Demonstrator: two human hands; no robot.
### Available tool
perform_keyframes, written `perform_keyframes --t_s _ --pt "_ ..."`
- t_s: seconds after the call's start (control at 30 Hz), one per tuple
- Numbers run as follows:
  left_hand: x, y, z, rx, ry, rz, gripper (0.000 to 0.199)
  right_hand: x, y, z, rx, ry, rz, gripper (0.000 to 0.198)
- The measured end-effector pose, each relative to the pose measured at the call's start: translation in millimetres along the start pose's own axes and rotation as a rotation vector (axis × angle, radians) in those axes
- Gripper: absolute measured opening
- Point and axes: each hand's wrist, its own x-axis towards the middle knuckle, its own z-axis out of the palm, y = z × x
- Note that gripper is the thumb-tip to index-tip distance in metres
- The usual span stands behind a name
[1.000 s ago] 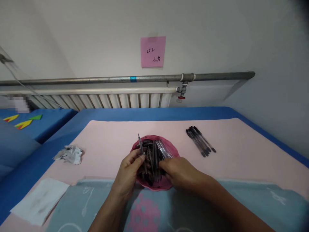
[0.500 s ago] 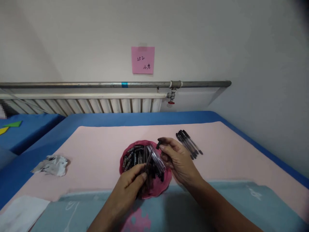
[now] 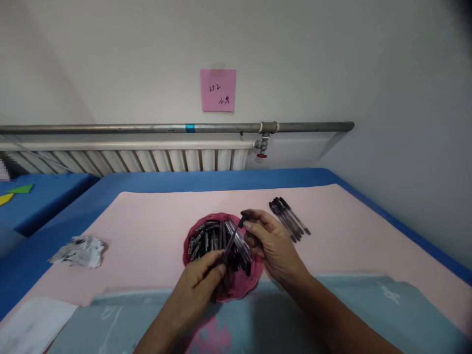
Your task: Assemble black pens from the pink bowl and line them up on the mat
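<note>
My left hand (image 3: 202,280) is closed, pinching the lower part of a slim, partly clear pen (image 3: 230,242) that slants up to the right. Between the thumb and forefinger of my right hand (image 3: 272,241) is a small black pen cap (image 3: 242,221). The pen's upper end meets the cap; how far it sits inside cannot be made out. Both hands are above a round pink basket (image 3: 241,290). In it lie many black caps (image 3: 201,241) and a bundle of clear pen barrels (image 3: 239,240). My fingers partly hide the basket's contents.
Several capped pens (image 3: 287,219) lie side by side to the right of the basket on the pink table cover (image 3: 155,216). At left are a crumpled plastic bag (image 3: 79,251) and a white sheet (image 3: 35,322). A blue-grey cloth (image 3: 354,309) covers the near side.
My left hand's pen has moved up and right, and its tip now reaches the black cap. My right hand has stayed almost in place.
</note>
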Motion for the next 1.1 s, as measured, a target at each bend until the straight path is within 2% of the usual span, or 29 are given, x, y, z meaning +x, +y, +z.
perform_keyframes --t_s 0.33,0.57,0.7,0.9,1.1 --pt "-0.4 1.8 0.0 0.073 -0.022 0.008 0.032 -0.4 0.1 -0.5 -0.013 0.033 -0.067 0.026" --pt "0.1 2.9 -0.1 0.071 -0.031 0.016 0.032 -2.4 1.6 1.1 -0.1 -0.033 -0.056 0.021" --pt "0.7 4.0 0.5 0.058 -0.039 0.018 0.031 -1.7 1.0 0.2 -0.056 0.02 -0.083 0.023" --pt "0.8 7.4 0.2 0.09 -0.09 0.0 0.034 -2.4 2.8 0.2 -0.06 -0.043 -0.036 0.023" --pt "0.5 7.4 -0.8 0.099 -0.113 -0.017 0.034 -1.0 0.2 -2.0 -0.003 0.014 -0.056 0.025"
